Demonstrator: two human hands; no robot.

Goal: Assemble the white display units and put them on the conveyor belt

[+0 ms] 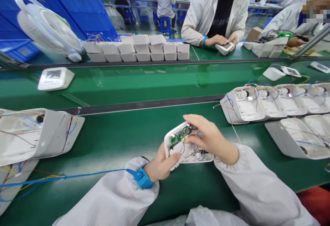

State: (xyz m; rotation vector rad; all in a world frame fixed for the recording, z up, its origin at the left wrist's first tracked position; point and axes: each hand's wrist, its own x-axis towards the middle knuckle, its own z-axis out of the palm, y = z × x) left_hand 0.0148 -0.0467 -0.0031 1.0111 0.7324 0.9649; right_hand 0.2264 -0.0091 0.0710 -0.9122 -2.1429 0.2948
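Observation:
A white plastic cover (167, 139) with a green circuit board (179, 135) inside is tilted up over the worktable in front of me. My left hand (162, 164) is closed on its left side, thumb over the near edge. My right hand (206, 135) bends over the board's right end, finger and thumb closing there; what lies between them is too small to make out. Under the right hand is an open white housing (210, 158) with thin wires and a small metal part inside. A blue wrist strap (143, 178) with a cord circles my left wrist.
Open white housings with wires stand in rows at the right (249, 105) and a stack at the left (51, 136). A finished-looking white device (55, 78) sits on the green belt (134, 81). Across it, a co-worker's hands (224, 42) hold another device beside stacked white shells (136, 49).

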